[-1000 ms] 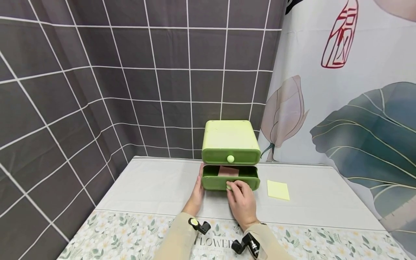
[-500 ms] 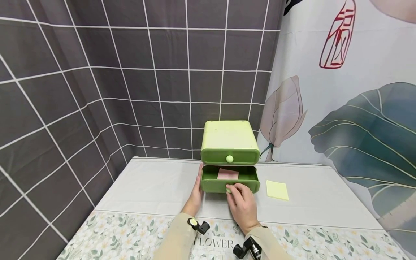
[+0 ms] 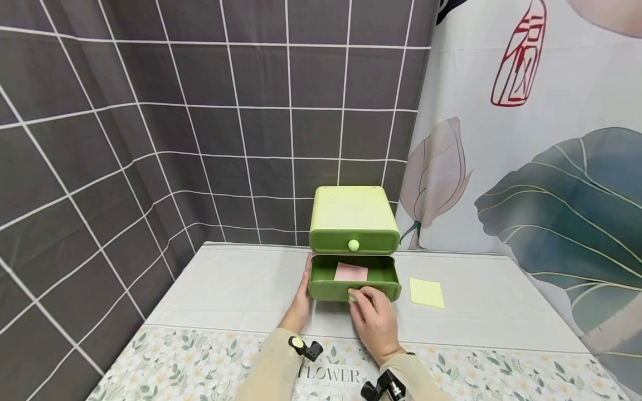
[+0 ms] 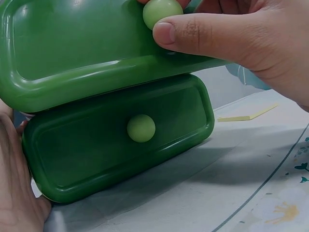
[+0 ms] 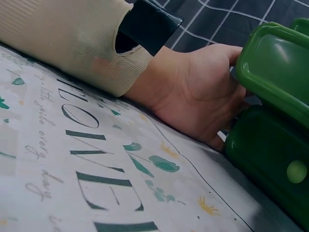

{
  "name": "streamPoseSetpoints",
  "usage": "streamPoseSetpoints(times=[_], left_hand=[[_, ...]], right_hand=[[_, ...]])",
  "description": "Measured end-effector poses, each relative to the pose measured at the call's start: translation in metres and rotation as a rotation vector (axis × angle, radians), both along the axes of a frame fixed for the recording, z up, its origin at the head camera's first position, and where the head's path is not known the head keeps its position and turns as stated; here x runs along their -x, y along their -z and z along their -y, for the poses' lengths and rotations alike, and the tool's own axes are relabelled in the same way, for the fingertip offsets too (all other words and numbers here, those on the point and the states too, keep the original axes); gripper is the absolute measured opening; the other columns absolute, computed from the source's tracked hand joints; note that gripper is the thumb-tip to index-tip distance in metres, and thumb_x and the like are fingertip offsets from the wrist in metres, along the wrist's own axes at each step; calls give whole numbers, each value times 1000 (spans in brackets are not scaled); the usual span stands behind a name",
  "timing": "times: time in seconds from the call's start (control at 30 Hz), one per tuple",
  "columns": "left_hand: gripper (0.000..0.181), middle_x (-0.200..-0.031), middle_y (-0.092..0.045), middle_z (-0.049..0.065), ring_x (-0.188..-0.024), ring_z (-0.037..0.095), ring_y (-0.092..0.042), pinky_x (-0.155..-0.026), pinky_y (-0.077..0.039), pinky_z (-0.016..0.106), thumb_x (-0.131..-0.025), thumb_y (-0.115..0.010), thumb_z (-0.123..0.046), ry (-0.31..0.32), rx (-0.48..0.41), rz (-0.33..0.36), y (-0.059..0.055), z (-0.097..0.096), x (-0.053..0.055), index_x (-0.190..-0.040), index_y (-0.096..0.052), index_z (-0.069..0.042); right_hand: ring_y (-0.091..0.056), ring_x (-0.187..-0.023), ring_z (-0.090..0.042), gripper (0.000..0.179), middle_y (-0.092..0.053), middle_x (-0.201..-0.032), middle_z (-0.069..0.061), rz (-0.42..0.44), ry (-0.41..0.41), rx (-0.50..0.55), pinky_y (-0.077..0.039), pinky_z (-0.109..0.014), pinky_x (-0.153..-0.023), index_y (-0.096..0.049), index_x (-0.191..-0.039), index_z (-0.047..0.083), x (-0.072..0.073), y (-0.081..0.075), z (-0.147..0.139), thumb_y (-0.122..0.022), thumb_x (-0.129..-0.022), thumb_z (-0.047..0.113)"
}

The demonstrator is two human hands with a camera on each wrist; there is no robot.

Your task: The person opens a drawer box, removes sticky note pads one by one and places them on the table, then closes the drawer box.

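A small cabinet (image 3: 355,209) with a lime top and green drawers stands against the back wall. Its middle drawer (image 3: 326,289) is pulled out, and a pink sticky note pad (image 3: 351,272) lies inside. My right hand (image 3: 377,324) pinches the round knob (image 4: 161,11) of that drawer between thumb and fingers. Against the cabinet's left side rests my left hand (image 3: 300,303), its fingers reaching back along the side and partly hidden. In the left wrist view the bottom drawer (image 4: 82,150) sits closed under the pulled-out one.
A yellow sticky note pad (image 3: 426,293) lies on the table right of the cabinet. White cloth (image 3: 241,289) covers the back of the table, and a flower-patterned cloth (image 3: 190,362) its front. Dark grid-patterned fabric (image 3: 261,133) hangs close behind.
My right hand has drawn the middle drawer farther out toward me, and more of the pink sticky note pad shows. My left hand has stayed on the cabinet's side.
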State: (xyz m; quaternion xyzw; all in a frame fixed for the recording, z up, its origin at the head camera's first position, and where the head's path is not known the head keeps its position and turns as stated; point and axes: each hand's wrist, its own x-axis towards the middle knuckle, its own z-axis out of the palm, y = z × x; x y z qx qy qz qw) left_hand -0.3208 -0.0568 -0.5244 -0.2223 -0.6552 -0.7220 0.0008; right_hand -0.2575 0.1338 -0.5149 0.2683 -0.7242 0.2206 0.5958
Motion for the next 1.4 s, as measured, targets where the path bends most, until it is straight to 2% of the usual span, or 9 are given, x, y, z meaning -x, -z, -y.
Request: streamPoseSetpoints(times=[0.23,0.63,0.9,1.4], left_hand=[[69,-170,6,-1,-155,24,10,-123,6,55,-105,-9,-60,-11,23,-3,-1,1,-2,-164,3,-25],[65,-171,5,0,-156,24,8,-123,5,54,-108,-9,-52,8,6,-53,-1,1,0,-164,3,-22],[63,-171,5,0,-155,25,8,-123,6,55,-108,-7,-50,7,33,-72,-1,1,-1,-164,4,-24],[65,-170,5,-6,-155,21,7,-123,6,54,-106,-9,-58,7,48,-56,4,3,-1,-164,4,-31]], right_hand=[[-63,-79,-30,24,-66,-98,-14,-3,-2,1,-51,-42,-67,-76,-107,4,-3,0,0,-61,-101,21],[-63,-79,-28,24,-66,-97,-13,-7,-6,-9,-51,-40,-67,-77,-106,5,-7,1,-2,-60,-102,22],[-63,-77,-28,23,-66,-95,-12,-28,-20,-9,-51,-39,-65,-77,-104,5,-11,1,-2,-61,-101,21],[-63,-78,-28,24,-66,-95,-12,-34,-30,-23,-52,-39,-67,-77,-103,5,-15,2,-3,-62,-100,23]])
